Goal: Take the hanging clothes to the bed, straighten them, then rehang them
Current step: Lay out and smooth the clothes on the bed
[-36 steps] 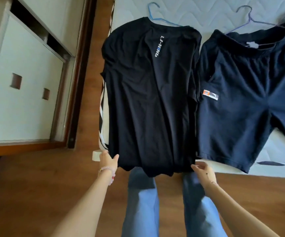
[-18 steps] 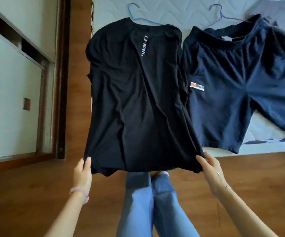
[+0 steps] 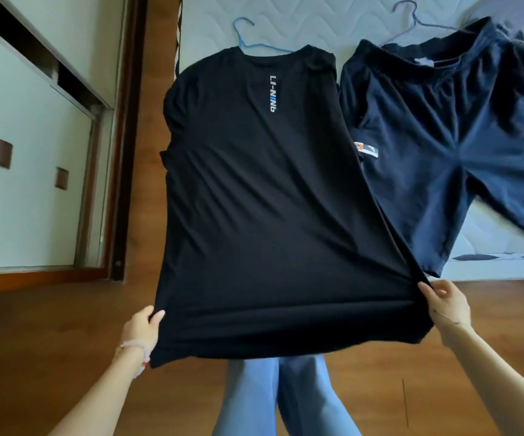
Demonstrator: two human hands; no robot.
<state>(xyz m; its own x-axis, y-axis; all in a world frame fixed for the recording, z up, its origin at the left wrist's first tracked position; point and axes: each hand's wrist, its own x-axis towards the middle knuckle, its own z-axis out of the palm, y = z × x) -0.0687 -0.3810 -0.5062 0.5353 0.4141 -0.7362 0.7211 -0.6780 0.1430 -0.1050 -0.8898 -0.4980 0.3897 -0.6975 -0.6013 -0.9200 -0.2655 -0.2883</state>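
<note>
Left hand and right hand each pinch a hem corner of the shirt, stretched taut between them toward its hanger.

You have two garments on one bed: one black shirt and one pair of navy shorts. You have two hangers, one blue and one purple. Two hands, left and right.

Left hand and right hand both pinched closed, arms outstretched, apart.
</note>
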